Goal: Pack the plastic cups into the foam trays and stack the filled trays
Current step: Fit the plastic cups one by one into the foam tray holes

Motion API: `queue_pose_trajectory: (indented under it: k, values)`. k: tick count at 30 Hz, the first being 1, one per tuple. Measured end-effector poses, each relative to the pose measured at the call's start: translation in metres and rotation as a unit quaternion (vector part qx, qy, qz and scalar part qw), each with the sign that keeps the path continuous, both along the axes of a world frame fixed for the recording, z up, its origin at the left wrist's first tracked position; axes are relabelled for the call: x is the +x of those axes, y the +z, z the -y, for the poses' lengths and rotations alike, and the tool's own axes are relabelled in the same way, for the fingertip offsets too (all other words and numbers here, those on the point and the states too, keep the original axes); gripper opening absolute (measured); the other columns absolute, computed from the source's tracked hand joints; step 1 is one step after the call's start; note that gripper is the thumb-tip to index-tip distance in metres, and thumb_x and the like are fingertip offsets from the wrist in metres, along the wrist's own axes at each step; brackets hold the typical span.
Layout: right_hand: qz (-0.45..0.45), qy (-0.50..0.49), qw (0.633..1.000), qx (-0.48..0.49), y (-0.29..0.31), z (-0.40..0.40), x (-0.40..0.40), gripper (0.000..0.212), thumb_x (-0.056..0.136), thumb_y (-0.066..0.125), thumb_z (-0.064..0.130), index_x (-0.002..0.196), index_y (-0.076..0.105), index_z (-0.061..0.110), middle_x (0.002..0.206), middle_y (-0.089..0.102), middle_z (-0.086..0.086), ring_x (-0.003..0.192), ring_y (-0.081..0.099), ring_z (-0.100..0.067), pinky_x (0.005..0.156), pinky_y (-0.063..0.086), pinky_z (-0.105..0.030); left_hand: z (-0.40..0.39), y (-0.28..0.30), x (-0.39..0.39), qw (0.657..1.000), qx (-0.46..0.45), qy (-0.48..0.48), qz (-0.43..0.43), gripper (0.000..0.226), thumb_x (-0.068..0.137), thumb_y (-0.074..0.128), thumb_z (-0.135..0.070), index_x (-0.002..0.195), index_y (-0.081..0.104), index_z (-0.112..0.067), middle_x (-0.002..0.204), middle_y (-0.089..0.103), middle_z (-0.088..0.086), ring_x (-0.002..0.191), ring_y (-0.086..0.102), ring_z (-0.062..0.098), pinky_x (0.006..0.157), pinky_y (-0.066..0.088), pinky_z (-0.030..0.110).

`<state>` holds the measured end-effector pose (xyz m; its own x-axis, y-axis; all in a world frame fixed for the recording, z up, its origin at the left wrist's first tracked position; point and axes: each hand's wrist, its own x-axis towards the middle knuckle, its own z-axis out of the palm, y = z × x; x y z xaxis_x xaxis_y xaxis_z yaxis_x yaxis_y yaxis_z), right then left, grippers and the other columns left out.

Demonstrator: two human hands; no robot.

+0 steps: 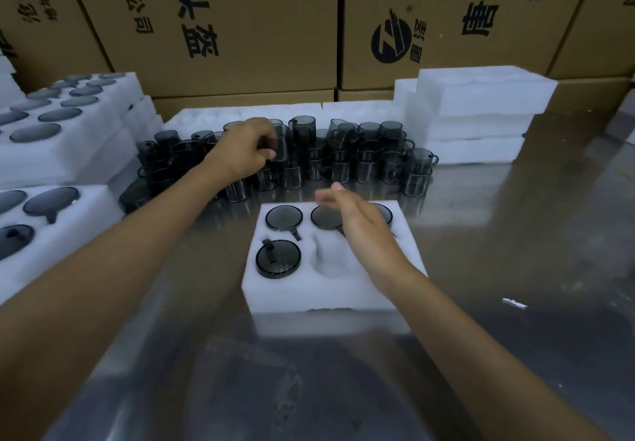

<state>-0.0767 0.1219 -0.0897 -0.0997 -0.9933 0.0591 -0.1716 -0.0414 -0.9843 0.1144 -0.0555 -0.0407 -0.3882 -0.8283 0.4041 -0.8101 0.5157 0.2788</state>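
Observation:
A white foam tray (299, 294) lies on the metal table in front of me. Dark smoky cups sit in its pockets, among them the front left cup (277, 257) and the back left cup (283, 218). The front middle pocket (328, 255) holds nothing. Behind the tray stands a crowd of loose smoky plastic cups (364, 158). My left hand (244, 152) reaches into that crowd and grips one cup (280, 145) by its side. My right hand (357, 219) hovers over the tray's back right part with straight fingers, holding nothing and hiding the right-hand pockets.
Filled foam trays (68, 121) are stacked at the left, with another filled tray (44, 234) nearer. Foam trays (481, 103) are piled at the back right. Printed cardboard boxes (240, 28) form a wall behind. The shiny table (515, 268) stretches to the right.

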Motion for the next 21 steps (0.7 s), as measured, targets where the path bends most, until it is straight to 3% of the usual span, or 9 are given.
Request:
queue_pose_trajectory:
  k: [1,3,5,6,8,9,13,16,21]
  values:
    - [0.016,-0.007,1.000,-0.020,0.001,-0.001,-0.001,0.032,0.103,0.039,0.047,0.118,0.065,0.039,0.119,0.065,0.022,0.122,0.051,0.001,0.110,0.038,-0.031,-0.012,0.005,-0.001,0.999,0.010,-0.030,-0.011,0.012,0.087,0.073,-0.011,0.090,0.061,-0.013,0.113,0.064,0.006,0.097,0.061,0.023,0.089,0.050,0.034]
    - [0.036,-0.045,0.997,-0.059,0.004,-0.004,-0.002,0.029,0.104,0.043,0.036,0.129,0.057,0.033,0.123,0.061,0.020,0.120,0.052,0.001,0.091,0.040,-0.007,-0.038,0.015,-0.002,0.995,0.044,-0.084,-0.043,0.011,0.087,0.074,-0.014,0.090,0.064,-0.018,0.127,0.064,-0.001,0.093,0.061,-0.001,0.086,0.047,0.011]
    - [0.034,-0.069,0.994,-0.077,0.010,-0.007,-0.008,0.037,0.105,0.045,0.033,0.142,0.049,0.030,0.130,0.055,0.019,0.118,0.050,0.001,0.077,0.036,0.005,-0.067,0.023,0.000,0.983,0.111,-0.138,-0.057,0.013,0.086,0.076,-0.017,0.089,0.066,-0.024,0.136,0.058,-0.015,0.098,0.062,-0.004,0.089,0.048,0.010]
    - [0.035,-0.062,0.994,-0.080,0.012,-0.009,-0.012,0.041,0.105,0.046,0.032,0.146,0.046,0.030,0.135,0.055,0.016,0.119,0.049,0.002,0.083,0.037,0.004,-0.081,0.027,0.000,0.974,0.146,-0.166,-0.055,0.014,0.086,0.077,-0.018,0.090,0.067,-0.026,0.139,0.055,-0.020,0.101,0.064,-0.001,0.091,0.050,0.015]
    - [0.024,-0.013,0.997,-0.073,0.018,-0.013,-0.019,0.046,0.104,0.050,0.029,0.149,0.043,0.029,0.136,0.060,0.013,0.122,0.054,0.001,0.105,0.040,-0.012,-0.108,0.030,0.000,0.959,0.183,-0.212,-0.048,0.014,0.086,0.077,-0.017,0.092,0.069,-0.028,0.141,0.053,-0.024,0.106,0.065,0.002,0.093,0.052,0.017]
    - [0.011,0.017,0.998,-0.065,0.020,-0.016,-0.023,0.048,0.103,0.053,0.027,0.150,0.043,0.029,0.130,0.065,0.014,0.118,0.058,0.002,0.107,0.042,-0.019,-0.118,0.030,-0.002,0.954,0.186,-0.229,-0.045,0.014,0.086,0.076,-0.016,0.094,0.070,-0.026,0.143,0.052,-0.023,0.110,0.064,0.001,0.094,0.051,0.017]
    - [-0.031,0.072,0.995,-0.062,0.017,-0.032,-0.031,0.050,0.098,0.061,0.019,0.146,0.048,0.024,0.110,0.070,0.015,0.091,0.065,0.006,0.076,0.049,-0.011,-0.144,0.017,-0.008,0.942,0.188,-0.273,-0.044,0.012,0.089,0.072,-0.007,0.097,0.070,-0.016,0.149,0.048,-0.013,0.133,0.048,-0.001,0.102,0.049,0.023]
    - [-0.099,0.081,0.989,-0.075,0.014,-0.044,-0.038,0.052,0.093,0.067,0.019,0.143,0.051,0.026,0.110,0.064,0.008,0.093,0.063,-0.011,0.082,0.048,-0.019,-0.150,0.006,-0.007,0.935,0.218,-0.269,-0.074,0.019,0.091,0.068,-0.003,0.101,0.071,-0.019,0.151,0.046,-0.014,0.132,0.049,0.005,0.104,0.050,0.030]
    - [-0.206,0.099,0.969,-0.093,0.009,-0.049,-0.043,0.049,0.088,0.075,0.024,0.133,0.059,0.034,0.112,0.063,0.005,0.095,0.063,-0.008,0.084,0.050,-0.025,-0.156,-0.009,-0.003,0.929,0.249,-0.246,-0.118,0.024,0.090,0.071,-0.006,0.110,0.072,-0.020,0.124,0.068,-0.008,0.117,0.063,0.008,0.105,0.049,0.032]
